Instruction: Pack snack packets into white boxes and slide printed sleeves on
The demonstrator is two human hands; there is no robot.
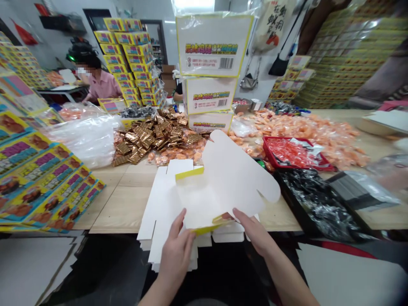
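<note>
A white carton blank [223,182] with yellow edges is held partly folded above the near edge of the worktop [124,204], its rounded flap raised towards the far right. The left hand [177,250] is closed on its near edge, with the thumb laid on top. The right hand [255,233] is pinched on the yellow flap at the near right corner. Under the blank, a stack of flat blanks [162,212] is seen overhanging the near edge of the worktop.

To the right, red-wrapped sweets are held in a red tray [267,153], and black wrappers are held in a black tray [282,187] just nearer. Loose gold packets [149,138] are heaped beyond the blank, and orange sweets [318,131] are spread across the far right. Three white boxes [210,68] are stacked behind the heap.

Bare wood is left only between the stack of flat blanks and the printed cartons [41,178] fanned out at the left, where a clear plastic bag [89,136] also lies.

On the white boxes, coloured characters and a barcode are printed; the characters cannot be read. At the far left, a person in a pink top [102,83] is seated.
</note>
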